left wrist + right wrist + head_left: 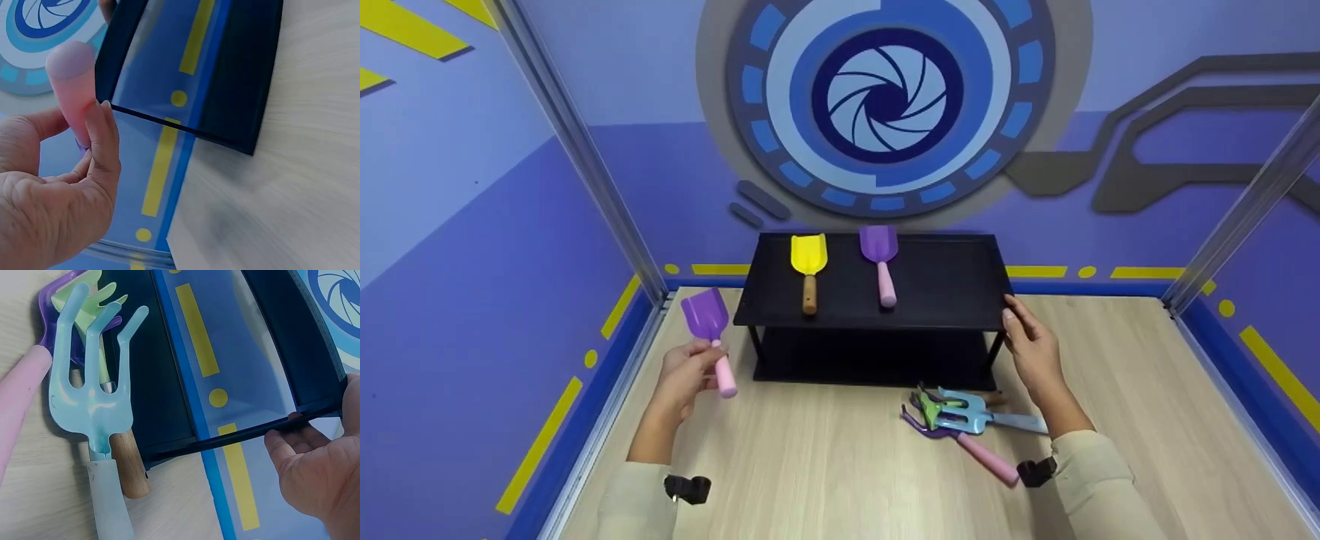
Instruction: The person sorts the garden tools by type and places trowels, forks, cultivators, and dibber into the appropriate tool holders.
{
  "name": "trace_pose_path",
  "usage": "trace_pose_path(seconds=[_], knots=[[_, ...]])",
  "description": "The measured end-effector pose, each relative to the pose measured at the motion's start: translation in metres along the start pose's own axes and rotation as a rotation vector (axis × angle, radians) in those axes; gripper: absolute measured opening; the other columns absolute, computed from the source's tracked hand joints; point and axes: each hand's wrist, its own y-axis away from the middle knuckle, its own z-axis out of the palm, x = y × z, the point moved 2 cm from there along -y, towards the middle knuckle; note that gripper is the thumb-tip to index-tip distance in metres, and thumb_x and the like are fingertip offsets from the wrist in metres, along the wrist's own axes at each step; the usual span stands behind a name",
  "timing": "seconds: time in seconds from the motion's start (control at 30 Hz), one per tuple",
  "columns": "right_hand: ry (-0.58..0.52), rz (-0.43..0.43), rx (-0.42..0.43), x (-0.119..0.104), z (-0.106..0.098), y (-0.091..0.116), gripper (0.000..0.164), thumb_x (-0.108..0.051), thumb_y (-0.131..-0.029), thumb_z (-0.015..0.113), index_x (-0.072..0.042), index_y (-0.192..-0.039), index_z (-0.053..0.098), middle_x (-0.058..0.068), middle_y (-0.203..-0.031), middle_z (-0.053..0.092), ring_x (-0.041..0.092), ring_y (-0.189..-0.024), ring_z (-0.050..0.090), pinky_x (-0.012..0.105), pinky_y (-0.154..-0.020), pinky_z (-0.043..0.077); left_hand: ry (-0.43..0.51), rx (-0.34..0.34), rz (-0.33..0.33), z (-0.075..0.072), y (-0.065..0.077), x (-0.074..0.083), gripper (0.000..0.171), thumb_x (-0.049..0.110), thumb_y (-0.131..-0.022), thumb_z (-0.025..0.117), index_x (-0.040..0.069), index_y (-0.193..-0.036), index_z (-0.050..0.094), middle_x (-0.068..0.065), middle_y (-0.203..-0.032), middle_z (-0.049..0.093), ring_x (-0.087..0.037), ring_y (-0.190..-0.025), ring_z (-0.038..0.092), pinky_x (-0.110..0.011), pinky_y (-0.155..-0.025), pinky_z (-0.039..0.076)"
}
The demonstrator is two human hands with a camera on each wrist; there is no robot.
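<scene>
My left hand (684, 371) holds a small purple hand shovel (706, 313) by its pink handle (73, 84), thumb and fingers around it, left of a black two-tier rack (945, 285). The purple scoop is mostly hidden behind the handle and fingers in the left wrist view. My right hand (1035, 352) grips the rack's right edge near the upper tier's front corner, as the right wrist view also shows. On the top tier lie a yellow shovel (808, 255) with a wooden handle and a second purple shovel (879, 244) with a pink handle.
Before the rack's right front lies a pile: a light blue fork (93, 405), a green fork-like tool (84, 312), and a purple tool with a pink handle (988, 457). A wooden handle (129, 464) shows under the blue fork. Blue-purple walls (660, 165) enclose the wooden table (810, 465).
</scene>
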Motion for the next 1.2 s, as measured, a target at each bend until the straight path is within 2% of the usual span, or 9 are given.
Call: trace_pose_path(seconds=[0.2,0.47,0.63,0.9,1.2], knots=[[0.003,-0.004,-0.009,0.000,0.002,0.000,0.060,-0.054,-0.111,0.046,-0.034,-0.167,0.035,-0.002,-0.177,0.031,0.020,-0.161,0.037,0.041,-0.127,0.037,0.012,-0.032,0.038,0.014,0.001,0.020,0.027,0.016,-0.104,0.068,-0.005,-0.119,0.060,-0.007,-0.102,0.065,-0.016,-0.085,0.064,-0.028,-0.068,0.057],[-0.013,-0.005,-0.019,-0.001,0.003,0.000,0.059,-0.052,-0.112,0.046,-0.033,-0.167,0.035,0.000,-0.177,0.030,0.021,-0.162,0.036,0.043,-0.129,0.036,0.023,-0.085,0.081,0.046,0.003,0.038,0.029,0.017,-0.100,0.073,-0.004,-0.118,0.063,-0.002,-0.092,0.066,-0.014,-0.078,0.061,-0.027,-0.065,0.053],[-0.009,0.003,-0.007,0.000,0.000,0.000,0.060,-0.053,-0.111,0.046,-0.033,-0.167,0.035,0.000,-0.177,0.030,0.020,-0.161,0.036,0.042,-0.128,0.036,0.029,-0.126,0.117,0.075,0.000,0.048,0.029,0.017,-0.099,0.074,-0.004,-0.118,0.065,-0.004,-0.091,0.068,-0.016,-0.076,0.062,-0.027,-0.061,0.055],[0.004,0.013,0.024,0.002,-0.006,0.002,0.058,-0.052,-0.112,0.045,-0.035,-0.166,0.036,-0.003,-0.176,0.031,0.019,-0.161,0.036,0.040,-0.126,0.037,0.131,-0.266,0.142,0.129,-0.003,0.062,0.024,0.011,-0.098,0.076,-0.005,-0.112,0.066,-0.004,-0.087,0.072,-0.015,-0.073,0.065,-0.028,-0.058,0.058],[-0.007,0.001,0.002,0.003,-0.001,0.000,0.058,-0.053,-0.112,0.046,-0.034,-0.166,0.036,-0.003,-0.177,0.031,0.019,-0.161,0.036,0.041,-0.127,0.037,0.125,-0.402,0.104,0.176,0.001,0.078,0.029,0.015,-0.098,0.077,-0.003,-0.118,0.066,-0.010,-0.100,0.078,-0.015,-0.080,0.069,-0.028,-0.062,0.060]])
